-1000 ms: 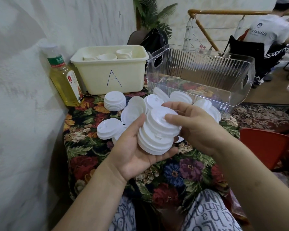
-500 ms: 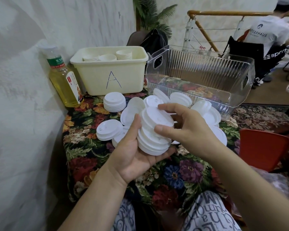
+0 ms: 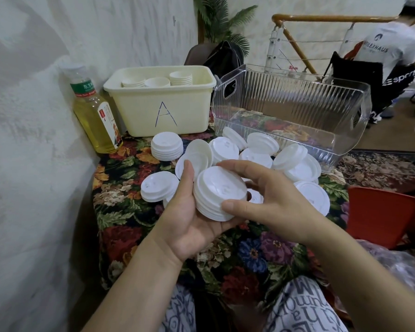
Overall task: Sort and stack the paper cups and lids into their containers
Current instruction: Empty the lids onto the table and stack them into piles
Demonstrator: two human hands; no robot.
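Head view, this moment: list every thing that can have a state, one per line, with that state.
Left hand: cradles the lid stack.
Right hand: thumb and fingers touch the stack's rim.
Lid stack: nested, off the table.
Loose lids: scattered, overlapping on the cloth.
Small lid pile: neatly stacked on the table.
Cream bin A: open, holding stacked cups.
Clear bin: open, no lids inside.
Bottle: upright, capped.

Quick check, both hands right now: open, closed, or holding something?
Left hand: holding the stack of white lids, cupped from beneath with the thumb up its side.
Right hand: thumb and fingers curled round the same stack's top lid.
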